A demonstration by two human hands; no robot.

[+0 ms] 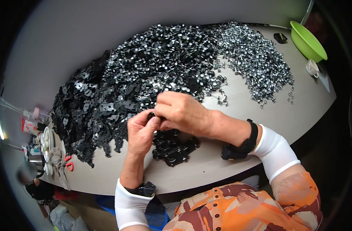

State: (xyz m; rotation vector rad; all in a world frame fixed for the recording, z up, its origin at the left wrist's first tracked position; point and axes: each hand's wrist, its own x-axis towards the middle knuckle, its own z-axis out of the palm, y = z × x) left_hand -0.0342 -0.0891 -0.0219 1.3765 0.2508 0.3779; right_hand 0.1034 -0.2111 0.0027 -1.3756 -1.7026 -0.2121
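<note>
Both hands meet over the table, just in front of the heaped parts. My left hand (139, 134) pinches a small black part (151, 115) between thumb and fingers. Against the same part press the bent fingers of my right hand (185, 113), which cover most of it. Beneath my hands lies a small cluster of glossy black pieces (176, 150). Flat black plastic pieces (83, 111) form a heap to the left. Farther back, black and silver round-ended parts (156, 57) are piled up. Silver metal pins with round ends (253, 57) spread out at the right.
A green basin (309, 42) and a white cup (312, 68) stand at the far right, near a small black object (280, 37). Red-handled scissors (69, 163), a grey cloth (58, 165) and dishes (47, 142) lie at the left end. Another person (37, 188) is beyond that end.
</note>
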